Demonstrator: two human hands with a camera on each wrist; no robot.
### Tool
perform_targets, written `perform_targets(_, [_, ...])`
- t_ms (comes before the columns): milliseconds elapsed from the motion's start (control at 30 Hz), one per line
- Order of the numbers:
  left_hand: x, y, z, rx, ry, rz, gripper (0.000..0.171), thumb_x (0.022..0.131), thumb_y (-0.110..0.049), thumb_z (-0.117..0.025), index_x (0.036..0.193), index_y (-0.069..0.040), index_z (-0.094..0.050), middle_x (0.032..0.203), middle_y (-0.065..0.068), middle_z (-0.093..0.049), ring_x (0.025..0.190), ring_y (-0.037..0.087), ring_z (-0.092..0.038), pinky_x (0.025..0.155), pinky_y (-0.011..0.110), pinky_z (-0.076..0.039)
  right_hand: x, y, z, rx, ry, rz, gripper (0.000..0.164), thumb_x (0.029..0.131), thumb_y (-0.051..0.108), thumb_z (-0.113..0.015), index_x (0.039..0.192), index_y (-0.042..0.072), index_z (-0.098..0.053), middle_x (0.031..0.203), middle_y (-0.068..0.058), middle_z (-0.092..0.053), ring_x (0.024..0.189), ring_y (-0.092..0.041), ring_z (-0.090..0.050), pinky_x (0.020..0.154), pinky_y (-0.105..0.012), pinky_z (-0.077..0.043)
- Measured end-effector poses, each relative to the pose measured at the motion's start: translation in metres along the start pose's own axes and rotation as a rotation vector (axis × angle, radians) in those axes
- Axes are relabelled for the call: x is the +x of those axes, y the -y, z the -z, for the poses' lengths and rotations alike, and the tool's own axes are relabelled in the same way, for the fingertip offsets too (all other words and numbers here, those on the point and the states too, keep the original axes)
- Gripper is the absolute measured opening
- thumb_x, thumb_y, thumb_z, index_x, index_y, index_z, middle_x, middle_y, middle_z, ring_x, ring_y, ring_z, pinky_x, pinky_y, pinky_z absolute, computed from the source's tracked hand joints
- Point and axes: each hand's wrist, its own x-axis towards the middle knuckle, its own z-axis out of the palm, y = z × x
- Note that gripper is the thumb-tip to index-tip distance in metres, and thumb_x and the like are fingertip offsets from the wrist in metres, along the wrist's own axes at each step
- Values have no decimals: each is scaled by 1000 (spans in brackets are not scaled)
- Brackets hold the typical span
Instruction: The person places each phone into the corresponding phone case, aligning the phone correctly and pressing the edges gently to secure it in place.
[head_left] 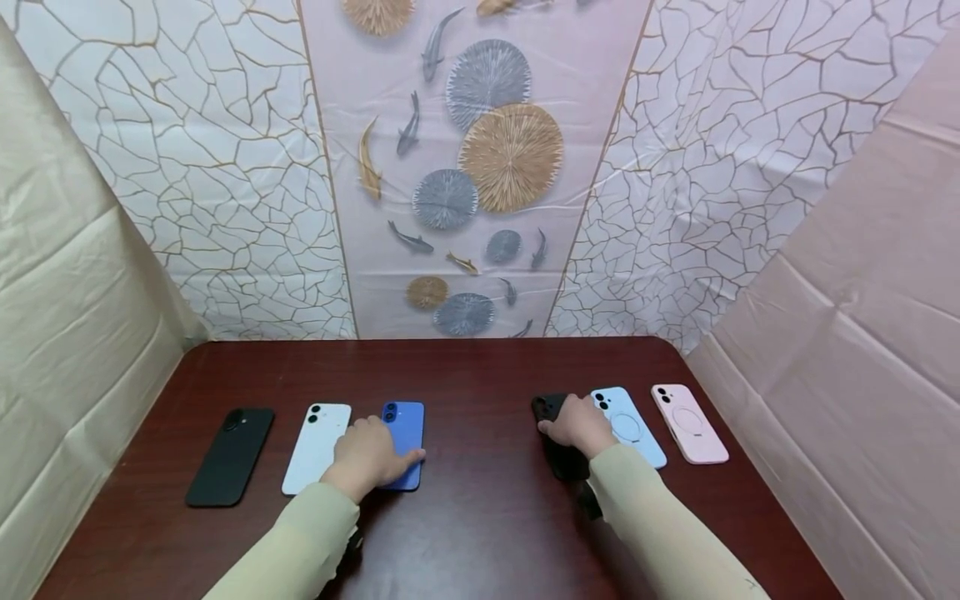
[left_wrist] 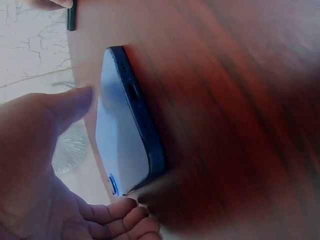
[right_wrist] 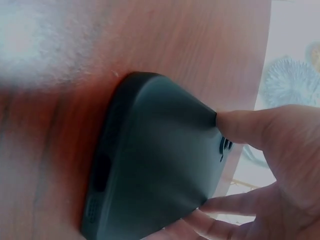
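My left hand [head_left: 367, 454] hovers over a blue phone [head_left: 406, 442] lying back up on the table. Its thumb and fingers are spread to either side of the phone, and the left wrist view shows the phone's port end [left_wrist: 142, 117] facing the camera. A white phone [head_left: 309, 458] lies just left of that hand. With thumb and fingers at opposite edges, my right hand [head_left: 581, 425] grips a black phone case [right_wrist: 155, 150]. Beside this hand lies a light blue phone case [head_left: 637, 437] with a ring on its back.
At the far left lies a black phone [head_left: 232, 458]. A pink case [head_left: 688, 425] with a ring lies at the right. The dark red wooden table [head_left: 480, 525] backs onto a patterned cloth [head_left: 457, 275], with pale cloth hanging at both sides.
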Motion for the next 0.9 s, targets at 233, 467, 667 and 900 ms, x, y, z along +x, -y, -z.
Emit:
perform_targets(233, [5, -2, 2, 15, 44, 42, 93, 75, -71, -65, 113, 13, -59, 97, 23, -59, 81, 33, -60, 62, 44, -53, 3, 4, 0, 28, 25, -10, 78, 85, 42, -71, 135, -12, -44, 129, -36, -46, 100, -44, -55, 71, -54, -50])
perform_targets(467, [4, -4, -1, 7, 46, 66, 92, 73, -72, -66, 109, 12, -60, 92, 21, -59, 73, 30, -59, 57, 41, -52, 6, 3, 1, 9, 55, -10, 79, 84, 42, -72, 135, -11, -44, 129, -35, -46, 100, -43, -55, 68, -52, -49])
perform_targets(667, [5, -7, -1, 5, 35, 66, 88, 72, -73, -66, 101, 10, -63, 88, 18, -59, 69, 27, -57, 53, 39, -50, 5, 4, 6, 9, 66, -10, 75, 85, 40, -72, 133, -11, -46, 129, -36, -46, 98, -43, -56, 68, -52, -49])
perform_targets(900, [8, -5, 3, 9, 53, 92, 89, 70, -75, -65, 99, 9, -63, 82, 17, -58, 64, 25, -55, 49, 38, -49, 3, 6, 8, 18, 66, -5, 73, 85, 40, -72, 131, -11, -48, 126, -35, -48, 91, -39, -57, 65, -50, -49])
